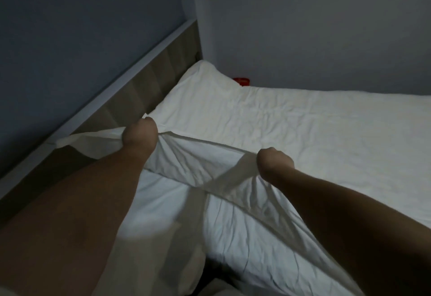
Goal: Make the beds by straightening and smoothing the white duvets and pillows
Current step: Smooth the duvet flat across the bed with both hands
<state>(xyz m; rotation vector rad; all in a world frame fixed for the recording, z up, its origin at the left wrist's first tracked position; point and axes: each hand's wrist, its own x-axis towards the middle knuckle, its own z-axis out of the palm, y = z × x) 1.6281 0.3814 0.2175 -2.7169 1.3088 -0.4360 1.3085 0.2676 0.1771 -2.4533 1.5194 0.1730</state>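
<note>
**Both hands clench the duvet's top edge and lift it off the bed.**

The left hand (140, 137) and the right hand (274, 162) each grip a bunch of the thin, crumpled white cotton duvet (233, 214). Its hemmed edge is pulled into a tight ridge between them, most likely to shake out the slack before it is laid straight. Soft folds fan out from each grip, and the cloth sags nearer the person. Just beyond the left hand lies the flat, creased white pillow (198, 90), its far corner puffed up. To that hand's left runs the hard, straight grey-brown wood-grain headboard (144, 78), a handy line to square against. Past the right hand spreads finely wrinkled white bedding (326, 132); sheet or more duvet, I cannot tell. A small red object (242, 80) peeks out beyond the pillow, unidentifiable.
</note>
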